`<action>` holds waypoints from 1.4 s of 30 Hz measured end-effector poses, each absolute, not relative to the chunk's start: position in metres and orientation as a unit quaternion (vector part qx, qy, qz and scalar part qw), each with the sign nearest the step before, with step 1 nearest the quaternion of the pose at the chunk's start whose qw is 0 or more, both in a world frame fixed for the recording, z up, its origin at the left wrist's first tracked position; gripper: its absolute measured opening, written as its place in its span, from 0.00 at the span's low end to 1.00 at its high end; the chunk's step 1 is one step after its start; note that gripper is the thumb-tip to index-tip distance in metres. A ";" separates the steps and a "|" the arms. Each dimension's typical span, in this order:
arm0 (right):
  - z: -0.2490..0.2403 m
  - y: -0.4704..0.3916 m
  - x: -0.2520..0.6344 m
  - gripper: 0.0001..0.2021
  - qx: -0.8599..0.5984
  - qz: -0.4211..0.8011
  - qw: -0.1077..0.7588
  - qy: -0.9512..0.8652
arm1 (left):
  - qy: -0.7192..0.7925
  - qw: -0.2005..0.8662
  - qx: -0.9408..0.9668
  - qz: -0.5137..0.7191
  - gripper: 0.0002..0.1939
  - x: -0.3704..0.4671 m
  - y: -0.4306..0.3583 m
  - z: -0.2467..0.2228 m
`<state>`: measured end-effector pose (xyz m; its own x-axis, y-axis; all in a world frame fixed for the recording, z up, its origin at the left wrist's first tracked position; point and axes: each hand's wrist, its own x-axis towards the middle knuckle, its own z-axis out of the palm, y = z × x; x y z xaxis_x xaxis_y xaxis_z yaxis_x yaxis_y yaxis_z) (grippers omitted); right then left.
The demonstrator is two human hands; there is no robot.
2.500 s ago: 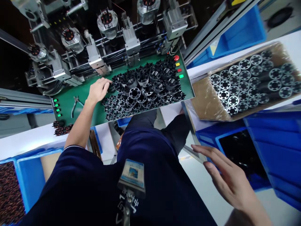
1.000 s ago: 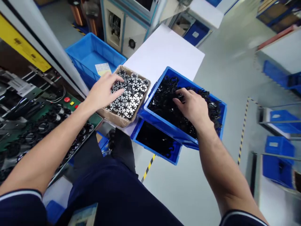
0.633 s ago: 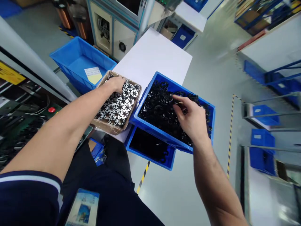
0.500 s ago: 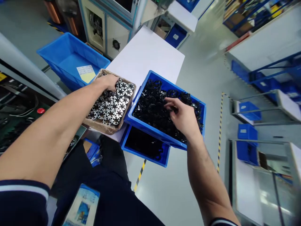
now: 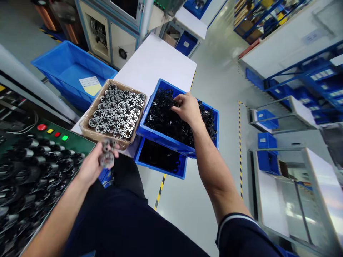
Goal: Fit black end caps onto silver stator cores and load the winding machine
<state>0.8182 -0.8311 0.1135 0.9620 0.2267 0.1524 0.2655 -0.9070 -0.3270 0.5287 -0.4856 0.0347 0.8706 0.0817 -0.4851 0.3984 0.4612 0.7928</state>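
Metal rings (image 5: 107, 160): held by the left hand (image 5: 92, 165), beside the near edge of the cardboard box (image 5: 89, 134).
Black parts (image 5: 162, 119): reached by the right hand (image 5: 188, 110), fingers narrow, inside the blue bin (image 5: 160, 139); hold cannot be told.
White tabletop (image 5: 158, 59): seen past both, to its far edge.

A machine cabinet (image 5: 123, 40) and striped floor tape (image 5: 240, 153) show a factory.

Blurred stator cores (image 5: 107, 160) sit in my left hand (image 5: 92, 165); my right hand (image 5: 187, 107) hides some black plastic parts (image 5: 161, 114); the left edge crops the green worktop (image 5: 80, 143).
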 end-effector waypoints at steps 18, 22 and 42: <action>0.157 -0.819 0.641 0.14 -0.864 -0.082 0.459 -0.189 | 0.195 0.923 0.322 -0.076 0.33 0.385 -0.505 0.065; 0.181 -0.757 0.547 0.07 -0.807 0.010 0.485 -0.338 | 0.098 0.942 0.318 -0.043 0.30 0.398 -0.519 0.096; 0.142 -0.711 0.472 0.32 -0.750 0.079 0.525 -0.395 | 0.123 0.785 0.605 0.058 0.29 0.359 -0.524 0.097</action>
<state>0.4723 -0.7112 0.1419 0.6746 0.6763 0.2960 0.5096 -0.1366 -0.8495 0.3594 -0.5242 0.0966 0.9630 0.2396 -0.1231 0.0579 0.2621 0.9633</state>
